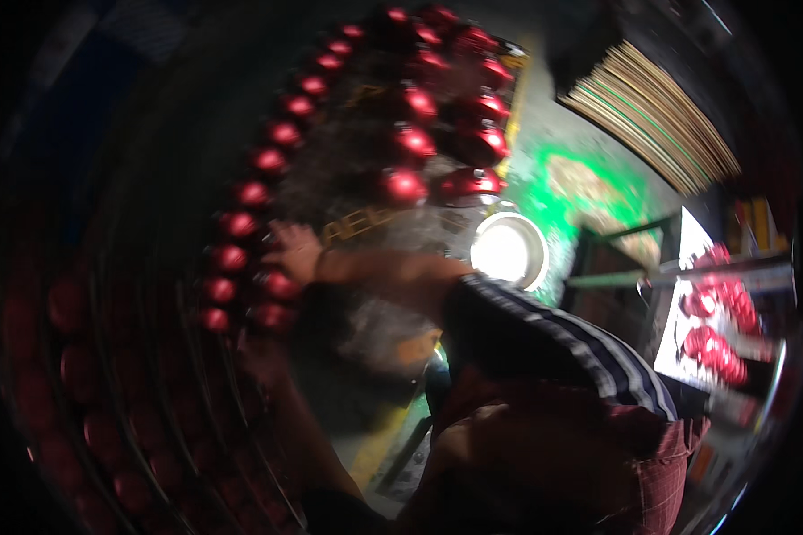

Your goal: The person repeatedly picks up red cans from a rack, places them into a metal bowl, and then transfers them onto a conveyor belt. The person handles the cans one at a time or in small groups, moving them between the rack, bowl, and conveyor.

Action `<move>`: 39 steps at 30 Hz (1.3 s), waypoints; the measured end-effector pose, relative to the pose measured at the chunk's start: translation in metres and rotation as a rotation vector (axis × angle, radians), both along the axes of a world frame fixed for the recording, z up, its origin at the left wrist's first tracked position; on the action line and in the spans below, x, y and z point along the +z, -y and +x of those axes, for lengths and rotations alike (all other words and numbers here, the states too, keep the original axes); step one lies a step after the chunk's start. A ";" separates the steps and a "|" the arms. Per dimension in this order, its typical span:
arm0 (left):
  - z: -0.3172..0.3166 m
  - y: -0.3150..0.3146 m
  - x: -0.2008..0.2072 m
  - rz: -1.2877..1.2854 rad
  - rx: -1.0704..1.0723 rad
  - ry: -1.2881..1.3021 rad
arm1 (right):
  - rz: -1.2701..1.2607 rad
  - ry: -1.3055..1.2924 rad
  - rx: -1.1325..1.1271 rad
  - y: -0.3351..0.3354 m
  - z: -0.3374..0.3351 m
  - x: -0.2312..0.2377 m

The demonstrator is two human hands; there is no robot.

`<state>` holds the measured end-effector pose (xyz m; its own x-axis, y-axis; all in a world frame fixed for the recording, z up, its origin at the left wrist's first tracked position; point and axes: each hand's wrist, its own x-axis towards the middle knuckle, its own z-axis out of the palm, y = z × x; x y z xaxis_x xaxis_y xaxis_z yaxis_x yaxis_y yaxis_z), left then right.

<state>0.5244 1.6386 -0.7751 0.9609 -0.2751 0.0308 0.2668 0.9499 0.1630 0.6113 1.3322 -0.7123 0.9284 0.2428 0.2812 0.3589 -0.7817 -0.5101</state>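
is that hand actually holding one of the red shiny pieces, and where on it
It cannot be told: the hand reaches among the glossy red domed pieces in the curved row, but blur hides any grip.

A bright round lamp glares – stacked flat sheets behind, green patch between.

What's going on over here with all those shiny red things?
It is dim and blurred, but one hand reaches out to a curved row of glossy red caps set side by side on a dark rack. More red caps cluster above it. The arm wears a striped sleeve. A bright round lamp shines beside the arm, and a stack of flat sheets sits at the upper right. Only that one hand can be made out.
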 end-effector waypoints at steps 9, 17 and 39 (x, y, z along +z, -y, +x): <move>-0.032 0.036 0.024 2.172 0.739 0.681 | 0.581 -0.106 -0.142 0.054 -0.019 -0.011; -0.078 0.198 0.048 1.505 0.165 0.312 | 1.002 -0.227 -0.144 0.213 -0.257 0.002; -0.185 0.550 -0.007 -0.260 -1.041 -0.517 | 2.347 -0.154 -0.493 0.401 -0.431 -0.123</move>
